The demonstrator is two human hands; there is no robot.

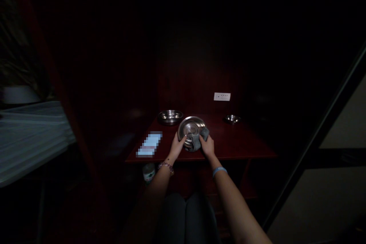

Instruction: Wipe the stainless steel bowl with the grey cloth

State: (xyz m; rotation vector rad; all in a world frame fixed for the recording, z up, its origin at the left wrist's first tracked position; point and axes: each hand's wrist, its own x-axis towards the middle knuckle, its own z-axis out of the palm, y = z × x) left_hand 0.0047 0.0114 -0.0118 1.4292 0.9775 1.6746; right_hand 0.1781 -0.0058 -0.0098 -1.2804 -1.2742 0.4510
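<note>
Above the front edge of the red surface (237, 143), in the head view, your left fingers and thumb clasp the steel bowl (188, 126); your right hand (209, 147) pinches a grey cloth (195, 142) against it, the two-sided hold probably steadying its tilt. Near the back-left corner, other bowls (170, 116) nest, likely saving room.

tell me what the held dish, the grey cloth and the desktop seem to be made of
Dish: metal, probably stainless steel, with a polished finish; bright silvery highlights ring it.
Grey cloth: soft fabric with a matt look, since it bunches and drapes; the fibre can't be told.
Desktop: perhaps stained wood or laminate, smooth and dark red; too dim to make out any grain.
</note>
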